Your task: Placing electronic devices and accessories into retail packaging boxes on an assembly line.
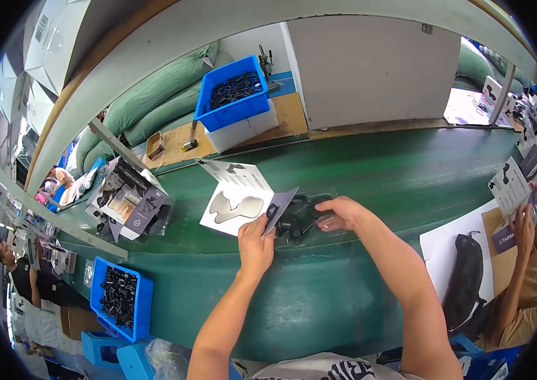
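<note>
From left to right, I see remotely a blue bin (144, 308) of small black parts and printed boxes (138, 212) with purple panels, their fine lettering illegible to me. An opened card (250, 189), white inside with a cut-out, black pictures and lines of print, is gripped at its lower edge by my left hand (256, 248). Just beside it on the green table (338, 285), a clear plastic shell (297, 218) contains black pieces; my right hand (342, 213) pinches its right edge. Farther right are a black pouch (464, 278) and a purple label (504, 239) lettered in white.
</note>
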The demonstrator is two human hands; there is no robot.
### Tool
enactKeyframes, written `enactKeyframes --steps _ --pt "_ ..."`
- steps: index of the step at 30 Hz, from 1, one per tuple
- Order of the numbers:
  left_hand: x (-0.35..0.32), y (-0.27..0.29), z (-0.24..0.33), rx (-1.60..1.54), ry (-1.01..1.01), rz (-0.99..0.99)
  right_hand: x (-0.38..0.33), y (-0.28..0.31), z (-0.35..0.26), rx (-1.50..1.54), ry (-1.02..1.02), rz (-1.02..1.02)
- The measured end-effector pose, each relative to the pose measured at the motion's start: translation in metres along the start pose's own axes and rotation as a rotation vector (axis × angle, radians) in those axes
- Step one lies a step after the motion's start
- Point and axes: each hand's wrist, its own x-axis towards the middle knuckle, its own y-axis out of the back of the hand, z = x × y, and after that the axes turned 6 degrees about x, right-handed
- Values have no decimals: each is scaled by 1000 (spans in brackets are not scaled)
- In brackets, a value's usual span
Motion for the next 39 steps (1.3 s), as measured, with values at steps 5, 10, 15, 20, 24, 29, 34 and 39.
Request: enactKeyframes --steps 5,10,15,20,24,29,34,39 --pt "0 -9 6 -41 28 -32 10 6 17 88 52 0" --pt "1 -28 43 -39 50 -58 25 -51 68 193 138 -13" --pt "-4 11 63 206 -156 -110 31 -24 59 296 230 -22" --pt "-7 74 -41 131 292 -55 -3 -45 31 196 96 -188" --pt "-19 39 -56 -252 593 -99 -23 -39 33 152 125 -108" --pt "-28 37 -55 -486 670 -215 5 20 79 -309 511 6" --pt "-27 48 -49 -456 676 -218 -30 -28 83 -80 544 112" --pt "-34 41 -40 -508 624 -203 -37 -26 78 339 304 -69"
